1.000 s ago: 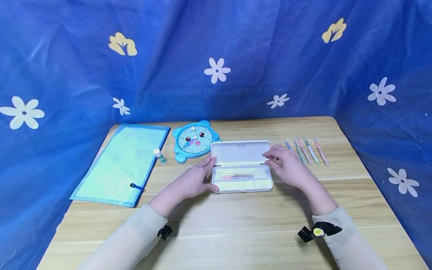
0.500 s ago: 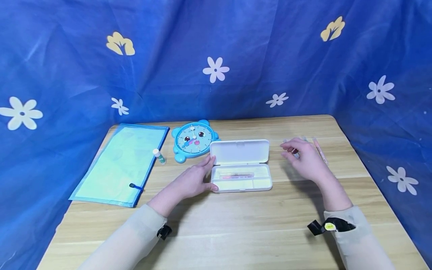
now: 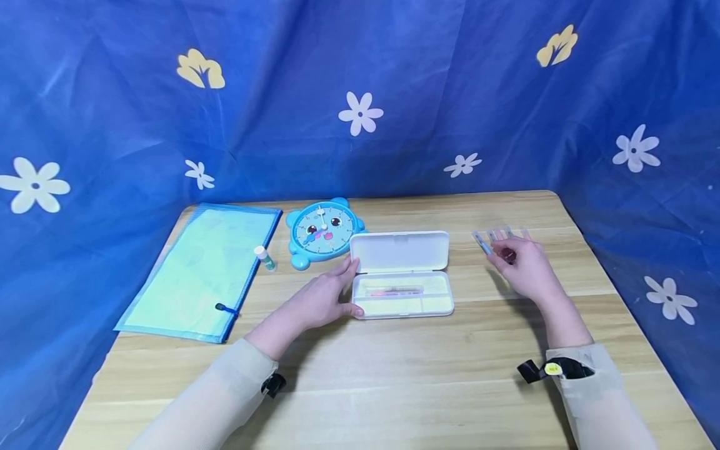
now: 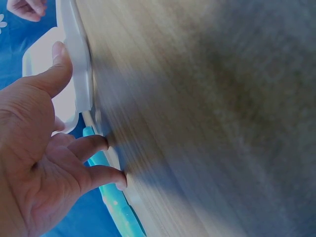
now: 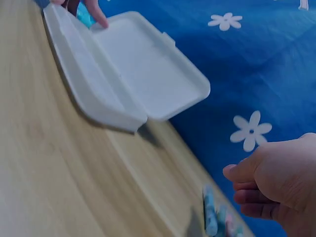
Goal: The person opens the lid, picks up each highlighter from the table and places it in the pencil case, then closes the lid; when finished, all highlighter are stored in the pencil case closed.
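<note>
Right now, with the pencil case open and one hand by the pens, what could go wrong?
The right hand is close to the pens, which lie side by side, so it might nudge some away. The left hand holds the left end of the pencil case; a shove could bump it into the blue clock. The lid stands open, so a knock might swing it shut.

Pens (image 3: pixel 482 242) right of case (image 3: pixel 394 307), folder (image 3: pixel 194 275) left
</note>
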`<action>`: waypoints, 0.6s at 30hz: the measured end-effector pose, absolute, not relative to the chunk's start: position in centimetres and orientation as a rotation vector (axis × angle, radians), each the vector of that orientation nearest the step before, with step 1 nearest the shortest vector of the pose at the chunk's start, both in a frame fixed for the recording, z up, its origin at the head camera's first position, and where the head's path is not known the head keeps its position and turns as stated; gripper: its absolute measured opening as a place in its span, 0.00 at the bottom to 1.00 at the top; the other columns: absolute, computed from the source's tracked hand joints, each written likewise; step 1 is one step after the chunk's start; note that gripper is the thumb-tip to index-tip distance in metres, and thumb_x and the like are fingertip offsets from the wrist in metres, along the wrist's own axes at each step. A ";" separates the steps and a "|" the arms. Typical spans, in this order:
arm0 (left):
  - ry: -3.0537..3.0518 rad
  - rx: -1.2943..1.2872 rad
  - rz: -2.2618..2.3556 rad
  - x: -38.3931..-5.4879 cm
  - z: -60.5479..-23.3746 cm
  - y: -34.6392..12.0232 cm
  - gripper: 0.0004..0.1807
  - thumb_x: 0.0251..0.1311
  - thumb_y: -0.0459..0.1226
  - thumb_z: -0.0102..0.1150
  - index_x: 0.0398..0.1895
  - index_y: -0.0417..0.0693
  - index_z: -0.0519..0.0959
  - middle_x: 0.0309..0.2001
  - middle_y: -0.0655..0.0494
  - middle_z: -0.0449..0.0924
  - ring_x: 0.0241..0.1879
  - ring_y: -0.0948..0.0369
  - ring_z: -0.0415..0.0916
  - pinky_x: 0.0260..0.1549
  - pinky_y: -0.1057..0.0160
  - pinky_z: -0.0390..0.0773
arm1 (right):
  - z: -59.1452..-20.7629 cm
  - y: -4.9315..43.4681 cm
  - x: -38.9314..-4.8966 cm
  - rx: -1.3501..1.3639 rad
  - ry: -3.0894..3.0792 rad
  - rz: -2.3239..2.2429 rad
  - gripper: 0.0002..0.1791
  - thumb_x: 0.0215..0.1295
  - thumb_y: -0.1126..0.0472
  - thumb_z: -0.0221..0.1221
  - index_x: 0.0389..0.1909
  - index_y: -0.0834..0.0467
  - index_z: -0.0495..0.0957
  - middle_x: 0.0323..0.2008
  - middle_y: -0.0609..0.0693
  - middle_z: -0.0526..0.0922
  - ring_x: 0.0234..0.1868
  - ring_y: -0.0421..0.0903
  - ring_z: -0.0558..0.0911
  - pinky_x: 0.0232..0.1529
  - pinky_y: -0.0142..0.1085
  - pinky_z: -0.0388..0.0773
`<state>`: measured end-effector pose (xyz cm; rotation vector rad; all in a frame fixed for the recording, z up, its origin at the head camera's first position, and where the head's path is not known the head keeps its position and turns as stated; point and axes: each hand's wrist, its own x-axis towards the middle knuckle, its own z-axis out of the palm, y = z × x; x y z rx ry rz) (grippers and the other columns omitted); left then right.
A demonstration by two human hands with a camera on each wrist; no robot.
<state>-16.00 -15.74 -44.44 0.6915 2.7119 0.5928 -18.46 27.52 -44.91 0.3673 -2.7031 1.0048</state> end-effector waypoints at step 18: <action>2.718 0.675 0.577 -16.1 -44.3 -15.6 0.64 0.57 0.58 0.76 0.86 0.46 0.48 0.84 0.44 0.44 0.75 0.38 0.62 0.73 0.44 0.66 | -47.1 28.1 -19.2 0.306 -2.864 0.772 0.08 0.62 0.70 0.71 0.39 0.72 0.87 0.29 0.58 0.88 0.35 0.60 0.87 0.74 0.60 0.58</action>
